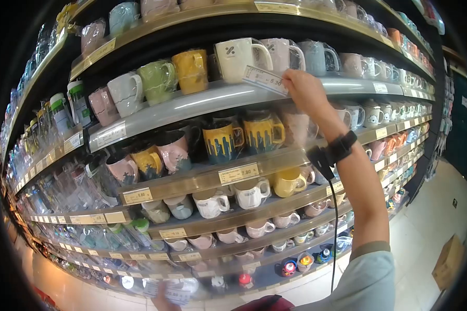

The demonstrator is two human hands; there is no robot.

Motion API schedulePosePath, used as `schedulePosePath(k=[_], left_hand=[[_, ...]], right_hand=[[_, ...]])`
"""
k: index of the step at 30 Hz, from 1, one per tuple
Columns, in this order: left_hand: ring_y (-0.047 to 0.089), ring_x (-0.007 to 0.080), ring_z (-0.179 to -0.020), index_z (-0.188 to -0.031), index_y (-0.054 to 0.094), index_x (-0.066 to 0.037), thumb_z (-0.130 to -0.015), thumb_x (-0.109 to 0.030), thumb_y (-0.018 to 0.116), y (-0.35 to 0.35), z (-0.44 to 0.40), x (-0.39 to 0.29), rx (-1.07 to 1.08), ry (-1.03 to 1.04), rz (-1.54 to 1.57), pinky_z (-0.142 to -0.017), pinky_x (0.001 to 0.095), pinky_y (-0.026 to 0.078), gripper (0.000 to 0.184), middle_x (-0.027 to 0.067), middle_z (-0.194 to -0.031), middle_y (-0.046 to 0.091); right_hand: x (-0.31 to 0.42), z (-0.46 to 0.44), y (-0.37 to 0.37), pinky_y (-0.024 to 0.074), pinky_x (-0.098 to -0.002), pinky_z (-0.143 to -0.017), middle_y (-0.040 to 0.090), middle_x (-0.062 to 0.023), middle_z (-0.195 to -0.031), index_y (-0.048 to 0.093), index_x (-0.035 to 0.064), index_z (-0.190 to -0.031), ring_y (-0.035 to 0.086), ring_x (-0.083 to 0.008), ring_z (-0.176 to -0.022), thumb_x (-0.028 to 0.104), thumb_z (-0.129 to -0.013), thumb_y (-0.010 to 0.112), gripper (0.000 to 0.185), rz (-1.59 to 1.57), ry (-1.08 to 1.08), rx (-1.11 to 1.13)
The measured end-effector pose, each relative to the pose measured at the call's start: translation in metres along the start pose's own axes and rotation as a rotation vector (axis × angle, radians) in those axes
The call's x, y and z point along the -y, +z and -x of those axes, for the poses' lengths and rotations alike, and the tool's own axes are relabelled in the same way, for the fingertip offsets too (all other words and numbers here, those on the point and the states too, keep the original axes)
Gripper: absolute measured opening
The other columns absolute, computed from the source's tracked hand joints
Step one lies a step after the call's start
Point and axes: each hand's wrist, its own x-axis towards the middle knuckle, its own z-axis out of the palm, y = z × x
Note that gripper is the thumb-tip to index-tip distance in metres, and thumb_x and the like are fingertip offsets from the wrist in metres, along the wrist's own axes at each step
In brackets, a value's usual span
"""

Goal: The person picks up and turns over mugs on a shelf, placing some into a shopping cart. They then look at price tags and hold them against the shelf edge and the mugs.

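Note:
My right hand [307,93] pinches the end of a white price label [262,79] reading 5.30, at the front edge of the grey shelf strip [192,99]. Just behind that label stand a wrapped cream mug [239,58] and a wrapped pale pink mug [279,54]. A yellow mug [191,70] and a green mug [157,80] are further left on the same shelf. Low in the view, my left hand [164,299] is smeared by motion and partly cut off. Its fingers are closed on printed price labels [172,291]; how many cannot be made out.
Shelves of mugs rise on several levels, with price labels such as the 7.80 one [238,173] along their edges. Clear bottles [70,184] fill the shelves at left. A black cable [335,228] hangs from my right wrist device. A cardboard box [448,263] sits on the floor.

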Motion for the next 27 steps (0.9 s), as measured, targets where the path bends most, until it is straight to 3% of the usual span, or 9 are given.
schedulePosePath(k=[9, 22, 27], left_hand=[[0.055, 0.0199, -0.078, -0.095, 0.055, 0.008, -0.075, -0.001, 0.058, -0.016, -0.002, 0.011, 0.033, -0.002, -0.033, -0.067, 0.0309, 0.048, 0.022, 0.0115, -0.090, 0.056], [0.057, 0.0223, -0.078, -0.100, 0.050, 0.008, -0.078, -0.001, 0.052, -0.025, 0.003, 0.013, 0.053, -0.016, -0.034, -0.067, 0.0339, 0.050, 0.024, 0.0136, -0.089, 0.057], [0.057, 0.0214, -0.077, -0.100, 0.050, 0.007, -0.078, -0.002, 0.052, -0.036, 0.006, 0.015, 0.040, -0.028, -0.064, -0.065, 0.0322, 0.049, 0.023, 0.0129, -0.089, 0.056]], right_hand=[[-0.003, -0.003, 0.012, 0.0429, -0.0340, -0.067, 0.054, -0.0056, -0.079, 0.052, 0.0080, -0.080, 0.053, -0.0237, -0.077, 0.015, -0.079, 0.050, 0.008, 0.235, -0.298, -0.100], [-0.009, -0.018, 0.022, 0.0433, -0.0342, -0.069, 0.055, -0.0068, -0.080, 0.049, 0.0077, -0.084, 0.053, -0.0244, -0.081, 0.014, -0.080, 0.048, 0.007, 0.200, -0.307, -0.116], [-0.007, -0.020, 0.020, 0.0404, -0.0379, -0.073, 0.054, -0.0113, -0.084, 0.047, 0.0047, -0.085, 0.051, -0.0288, -0.084, 0.012, -0.082, 0.045, 0.008, 0.136, -0.264, -0.070]])
